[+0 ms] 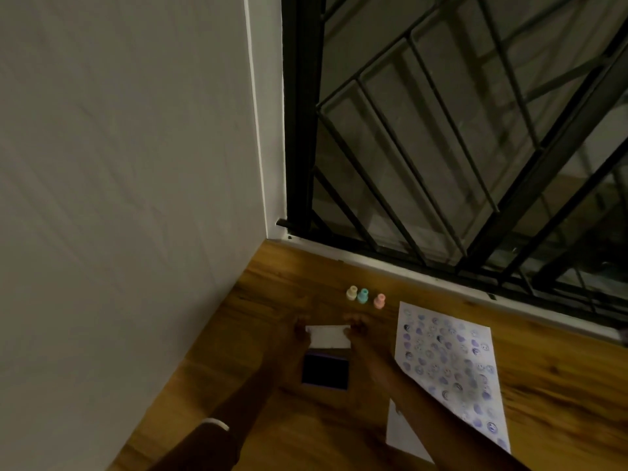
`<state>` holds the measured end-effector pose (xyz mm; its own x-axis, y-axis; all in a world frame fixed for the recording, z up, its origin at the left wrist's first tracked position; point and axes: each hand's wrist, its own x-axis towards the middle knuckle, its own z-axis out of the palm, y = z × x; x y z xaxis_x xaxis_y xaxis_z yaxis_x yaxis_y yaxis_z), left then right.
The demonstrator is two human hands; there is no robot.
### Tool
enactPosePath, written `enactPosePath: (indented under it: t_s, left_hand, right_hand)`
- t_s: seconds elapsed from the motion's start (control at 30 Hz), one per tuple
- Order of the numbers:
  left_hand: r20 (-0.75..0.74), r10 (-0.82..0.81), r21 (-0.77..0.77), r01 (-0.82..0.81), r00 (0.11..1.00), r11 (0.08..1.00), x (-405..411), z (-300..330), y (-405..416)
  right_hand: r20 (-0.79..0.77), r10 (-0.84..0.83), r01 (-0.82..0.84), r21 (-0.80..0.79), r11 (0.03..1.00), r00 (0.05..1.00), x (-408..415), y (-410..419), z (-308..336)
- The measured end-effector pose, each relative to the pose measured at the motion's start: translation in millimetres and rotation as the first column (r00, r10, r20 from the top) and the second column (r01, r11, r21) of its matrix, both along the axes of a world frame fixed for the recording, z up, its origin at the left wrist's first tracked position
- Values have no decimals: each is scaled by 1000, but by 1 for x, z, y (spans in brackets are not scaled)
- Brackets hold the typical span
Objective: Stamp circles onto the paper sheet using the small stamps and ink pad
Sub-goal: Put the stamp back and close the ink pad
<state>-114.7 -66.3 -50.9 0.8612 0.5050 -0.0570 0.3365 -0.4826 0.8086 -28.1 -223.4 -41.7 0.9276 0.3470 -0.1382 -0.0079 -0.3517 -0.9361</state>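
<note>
The dark ink pad lies open on the wooden table, its white lid hinged up at the far side. My left hand grips the lid's left edge and my right hand grips its right edge. Three small stamps stand upright beyond the pad: yellow, teal and pink. The paper sheet lies to the right, covered with several purple and dark circle prints. My right forearm crosses its lower left corner.
A white wall closes the left side. A black window grille with a white sill runs along the back. The wooden table extends to the right of the sheet. The image is dim and slightly blurred.
</note>
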Motion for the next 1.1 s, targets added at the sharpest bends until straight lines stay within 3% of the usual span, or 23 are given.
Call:
enactPosePath:
  t_s: [0.27,0.4,0.57,0.73,0.97,1.1]
  left_hand:
    - [-42,-134,79,137,990,987,-21,6,-5]
    - [-12,-190,93,191,982,977,-42,12,-12]
    - [-30,-275,167,276,961,947,-68,6,-19]
    - [-56,-347,265,349,936,899,-87,-4,-18]
    - [-41,-389,316,382,920,869,-83,-7,-16]
    - [-187,-449,344,486,874,803,-69,-9,-12]
  right_hand:
    - [195,53,-30,-120,992,979,-23,-20,4]
    - [367,304,-146,-399,905,879,-41,-42,-2]
    - [482,465,-187,-518,834,742,-63,-59,-12]
    - [371,557,-282,-581,763,743,-74,-66,-25]
    - [306,541,-289,-590,754,784,-71,-67,-25]
    - [213,584,-346,-630,695,783,-62,-54,-19]
